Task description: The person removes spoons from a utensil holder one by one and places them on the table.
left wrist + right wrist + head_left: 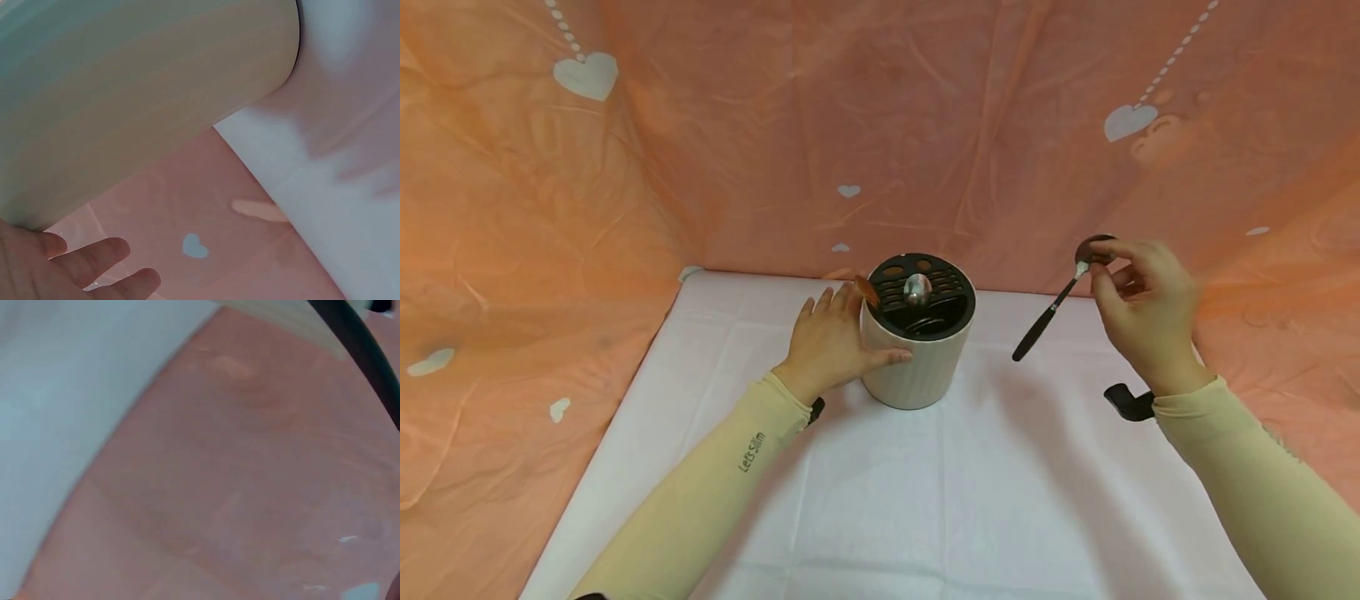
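Note:
A pale ribbed utensil holder with a black slotted lid stands upright near the back of the table. My left hand rests against its left side, thumb across the front and the other fingers extended; in the left wrist view several fingertips show beside the holder's wall. To the right, in the air, my right hand pinches a spoon by its bowl end, its dark handle slanting down to the left. A shiny metal spoon bowl rises from the lid.
A brown, wood-coloured utensil end sticks up at the lid's left edge. White cloth covers the table. Orange-pink sheeting with white hearts hangs behind and at both sides. A black strap crosses the right wrist view.

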Tool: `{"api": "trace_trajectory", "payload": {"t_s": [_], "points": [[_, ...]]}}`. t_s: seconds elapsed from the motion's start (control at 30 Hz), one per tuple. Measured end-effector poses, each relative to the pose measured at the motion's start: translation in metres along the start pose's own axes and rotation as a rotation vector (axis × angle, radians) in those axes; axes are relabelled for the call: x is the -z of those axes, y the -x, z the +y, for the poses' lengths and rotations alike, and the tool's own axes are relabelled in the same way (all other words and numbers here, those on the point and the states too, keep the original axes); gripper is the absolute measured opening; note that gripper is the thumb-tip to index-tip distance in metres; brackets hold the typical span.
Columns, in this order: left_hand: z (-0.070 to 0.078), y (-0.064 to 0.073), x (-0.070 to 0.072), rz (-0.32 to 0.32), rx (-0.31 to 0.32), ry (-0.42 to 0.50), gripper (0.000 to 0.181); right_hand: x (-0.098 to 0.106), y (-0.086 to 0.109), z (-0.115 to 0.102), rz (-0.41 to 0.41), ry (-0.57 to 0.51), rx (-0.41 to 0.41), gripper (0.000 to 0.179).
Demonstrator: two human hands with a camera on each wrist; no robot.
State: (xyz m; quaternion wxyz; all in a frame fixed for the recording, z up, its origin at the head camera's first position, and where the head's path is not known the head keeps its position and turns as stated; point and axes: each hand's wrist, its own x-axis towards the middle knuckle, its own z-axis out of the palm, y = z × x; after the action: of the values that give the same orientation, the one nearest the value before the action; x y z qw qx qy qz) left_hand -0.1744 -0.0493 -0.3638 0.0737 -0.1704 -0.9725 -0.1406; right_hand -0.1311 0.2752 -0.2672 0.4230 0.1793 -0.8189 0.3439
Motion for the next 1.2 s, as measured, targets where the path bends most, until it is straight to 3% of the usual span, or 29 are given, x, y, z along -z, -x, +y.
{"api": "trace_trajectory", "payload": {"t_s": [0.23,0.4,0.53,0.77,0.93,1.2], "points": [[0.001,-0.001,-0.001,0.015,-0.006,0.017,0.114,0.002,0.031,0.050,-0.222,0.077,-0.067,0.031],[0.000,0.000,0.001,0.002,0.003,0.019,0.118,-0.005,0.043,0.066,-0.417,0.092,-0.114,0.029],[-0.001,0.002,0.002,-0.007,0.014,0.015,0.119,-0.016,0.050,0.073,-0.551,0.074,-0.212,0.028],[-0.002,0.003,0.005,-0.018,0.024,0.015,0.118,-0.040,0.062,0.082,-0.675,0.022,-0.380,0.025],[-0.001,0.004,0.004,-0.016,0.026,0.026,0.117,-0.058,0.074,0.087,-0.761,-0.107,-0.507,0.023],[0.001,0.004,0.004,-0.029,0.028,0.012,0.119,-0.082,0.097,0.091,-0.853,-0.168,-0.549,0.023]]}}
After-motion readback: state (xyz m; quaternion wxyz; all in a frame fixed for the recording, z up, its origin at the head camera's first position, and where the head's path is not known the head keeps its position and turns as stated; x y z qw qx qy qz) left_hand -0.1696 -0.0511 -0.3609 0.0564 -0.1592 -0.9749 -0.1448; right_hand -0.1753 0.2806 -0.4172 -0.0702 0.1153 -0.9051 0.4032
